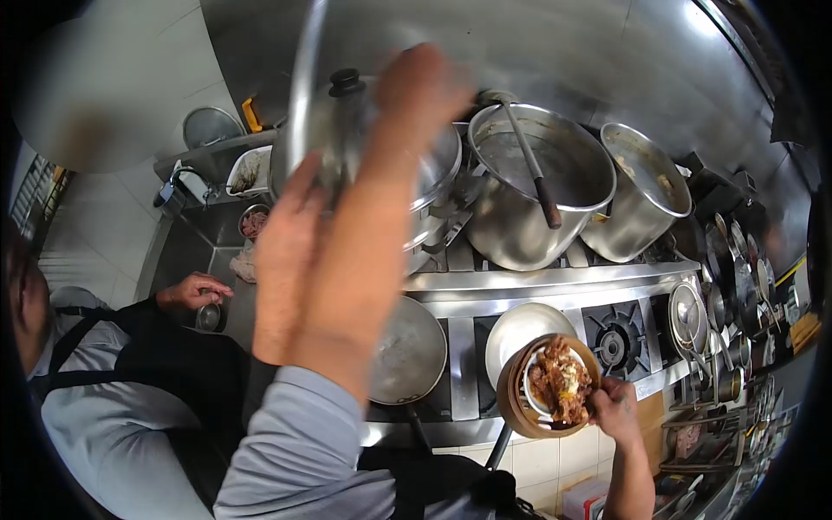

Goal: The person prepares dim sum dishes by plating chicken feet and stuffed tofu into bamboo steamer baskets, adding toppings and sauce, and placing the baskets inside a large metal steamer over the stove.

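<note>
My right hand grips the rim of a round bamboo steamer. Inside the steamer sits a white bowl of brown sauced meat with pale bits on top. Stretched upward, my left hand is smeared by motion over a large steel pot at the back of the stove. Whether it touches anything there is unclear. Beside it is a black lid knob. A blurred strip of shiny metal stands left of the knob, near a co-worker's hand.
A co-worker stands close on my left, another hand near the sink. Two open steel pots hold liquid; a ladle handle leans across one. Pans rest on front burners.
</note>
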